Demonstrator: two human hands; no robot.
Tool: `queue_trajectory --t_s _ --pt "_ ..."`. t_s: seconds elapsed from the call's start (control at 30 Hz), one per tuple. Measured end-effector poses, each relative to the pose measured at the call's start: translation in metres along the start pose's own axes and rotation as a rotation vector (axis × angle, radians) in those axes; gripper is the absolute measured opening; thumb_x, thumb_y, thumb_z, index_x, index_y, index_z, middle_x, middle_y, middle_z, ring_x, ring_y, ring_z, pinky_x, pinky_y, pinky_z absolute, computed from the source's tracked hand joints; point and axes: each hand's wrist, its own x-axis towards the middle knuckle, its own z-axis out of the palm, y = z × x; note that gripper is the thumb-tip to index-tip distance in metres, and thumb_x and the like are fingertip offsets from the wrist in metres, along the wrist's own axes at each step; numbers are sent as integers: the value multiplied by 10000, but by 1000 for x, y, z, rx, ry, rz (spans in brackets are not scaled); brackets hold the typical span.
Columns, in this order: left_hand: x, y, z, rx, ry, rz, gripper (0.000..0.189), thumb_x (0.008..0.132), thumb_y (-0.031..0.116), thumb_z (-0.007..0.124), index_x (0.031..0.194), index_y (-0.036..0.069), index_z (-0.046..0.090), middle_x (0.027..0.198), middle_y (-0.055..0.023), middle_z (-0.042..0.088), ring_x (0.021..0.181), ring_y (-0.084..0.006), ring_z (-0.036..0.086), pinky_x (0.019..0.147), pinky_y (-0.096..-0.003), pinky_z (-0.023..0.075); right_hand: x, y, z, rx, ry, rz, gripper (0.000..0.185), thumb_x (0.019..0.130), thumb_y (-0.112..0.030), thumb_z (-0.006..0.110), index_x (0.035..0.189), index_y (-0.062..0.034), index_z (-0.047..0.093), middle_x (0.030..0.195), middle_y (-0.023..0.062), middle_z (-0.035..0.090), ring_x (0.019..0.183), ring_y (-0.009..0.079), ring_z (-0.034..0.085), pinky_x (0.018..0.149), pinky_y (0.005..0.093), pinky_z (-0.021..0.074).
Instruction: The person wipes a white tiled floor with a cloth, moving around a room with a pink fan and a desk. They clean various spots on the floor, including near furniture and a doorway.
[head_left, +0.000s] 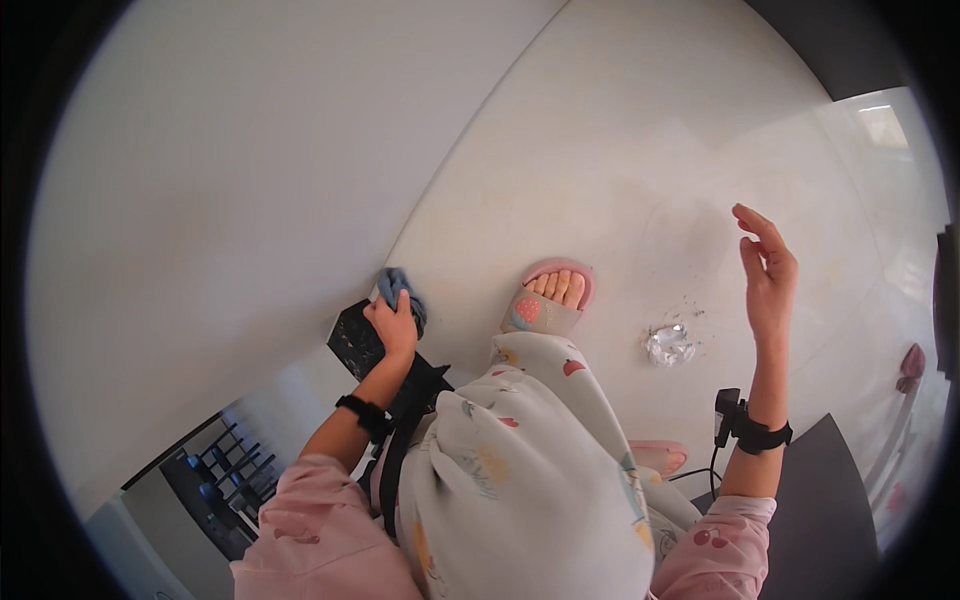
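Observation:
My left hand (395, 324) grips a crumpled blue-grey cloth (403, 287) low beside the wall. Just below that hand a black object with pale specks on its surface (352, 337) stands against the wall; my forearm hides part of it. Held out to the right, my right hand (772, 281) is empty, with its thumb and fingers apart. A piece of crumpled silver foil (670, 346) lies on the pale floor to the left of my right forearm. Small dark crumbs (691, 309) are scattered around the foil.
My slippered foot (551, 296) is on the floor (600, 150) between my hands. A white wall (247, 150) rises on the left. Dark grey surfaces are at the upper right (840, 45) and lower right (817, 502). A dark red flower-like item (912, 361) appears near the right rim.

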Motion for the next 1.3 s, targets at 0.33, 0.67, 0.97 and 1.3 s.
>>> queue_trajectory --t_s 0.33,0.67,0.97,1.3 --pt "38 109 103 -63 404 98 479 851 276 608 1078 -117 454 1154 -280 385 1069 -405 355 929 -511 287 -23 -5 -27 -58 88 -47 310 880 58 454 1127 -5 631 1090 82 653 1024 184 593 853 282 448" --pt "92 285 93 -204 292 672 481 855 76 603 1251 -111 406 1216 -245 374 1072 -400 376 948 -484 313 12 19 -47 -89 186 -48 307 842 100 474 1071 -6 648 1010 114 666 965 224 608 834 311 465" --pt "146 488 82 -165 405 938 465 845 84 616 1236 -91 435 1185 -223 410 1038 -388 419 917 -457 399 19 40 -91 -130 275 -71 309 836 108 476 1061 -10 651 995 112 670 941 226 606 826 300 470" --pt "86 485 25 -237 518 1067 403 830 106 623 1214 17 543 1269 -164 416 1086 -367 424 932 -461 394 -173 84 -75 -167 383 -68 307 820 114 480 1050 5 651 978 112 666 909 203 612 809 287 468"
